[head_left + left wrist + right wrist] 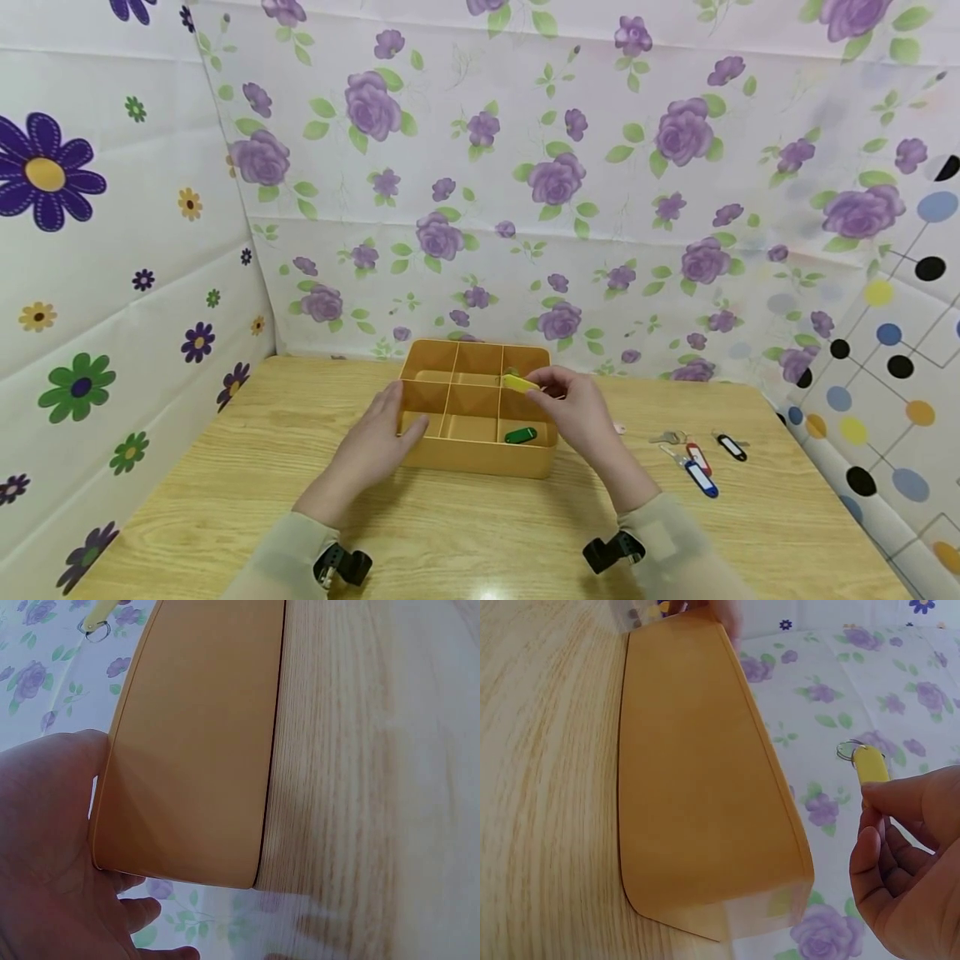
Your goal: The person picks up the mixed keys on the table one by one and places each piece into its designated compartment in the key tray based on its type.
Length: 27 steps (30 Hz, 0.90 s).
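An orange six-compartment box (480,458) stands on the wooden table. My right hand (577,407) pinches a yellow key tag (520,383) between thumb and fingertips, above the box's right-hand compartments. A metal ring (846,751) hangs from the tag's end in the right wrist view. Inside the front right compartment lies a green key tag (521,435). At the box's left end, my left hand (375,437) rests against the wall. Its fingers lie fairly straight along the outside, and the thumb reaches over the front left corner.
Right of the box on the table lie a red key tag (698,459), a blue key tag (702,479) and a black key tag (731,447), with keys among them. A pale pink piece (618,428) shows partly behind my right wrist. Flowered cloth (450,167) hangs behind the table.
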Motion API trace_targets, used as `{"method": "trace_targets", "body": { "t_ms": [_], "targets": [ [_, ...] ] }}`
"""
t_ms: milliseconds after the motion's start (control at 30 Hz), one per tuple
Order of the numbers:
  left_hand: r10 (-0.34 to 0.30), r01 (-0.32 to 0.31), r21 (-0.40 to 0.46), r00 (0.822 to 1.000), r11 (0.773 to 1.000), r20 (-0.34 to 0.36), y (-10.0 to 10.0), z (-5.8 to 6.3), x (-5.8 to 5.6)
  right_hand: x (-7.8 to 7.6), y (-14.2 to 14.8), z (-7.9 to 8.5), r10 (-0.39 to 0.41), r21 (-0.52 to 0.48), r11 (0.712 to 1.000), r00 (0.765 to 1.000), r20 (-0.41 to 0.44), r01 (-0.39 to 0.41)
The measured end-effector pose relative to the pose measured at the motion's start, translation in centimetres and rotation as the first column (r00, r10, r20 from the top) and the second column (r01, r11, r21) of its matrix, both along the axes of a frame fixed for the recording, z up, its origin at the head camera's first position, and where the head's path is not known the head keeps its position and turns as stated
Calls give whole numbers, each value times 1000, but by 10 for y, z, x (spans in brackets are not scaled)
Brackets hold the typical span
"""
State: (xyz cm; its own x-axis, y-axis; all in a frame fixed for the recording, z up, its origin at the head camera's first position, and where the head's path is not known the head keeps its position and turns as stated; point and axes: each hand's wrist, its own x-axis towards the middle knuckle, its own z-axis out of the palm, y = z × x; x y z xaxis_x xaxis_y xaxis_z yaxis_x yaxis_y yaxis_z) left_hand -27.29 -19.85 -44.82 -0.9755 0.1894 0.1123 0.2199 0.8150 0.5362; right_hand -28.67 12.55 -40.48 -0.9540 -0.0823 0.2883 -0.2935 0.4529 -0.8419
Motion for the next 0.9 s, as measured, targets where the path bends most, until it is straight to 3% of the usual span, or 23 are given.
{"method": "trace_targets", "body": {
  "t_ms": [467,900],
  "targets": [
    [-6,6,-9,1000,1000,-4,-1,-1,-1,0,-25,-12,53,40,998,997,60,-56],
    [-3,3,5,1000,1000,-11,0,1,1,-2,-42,-19,79,102,991,996,31,-82]
  ]
}}
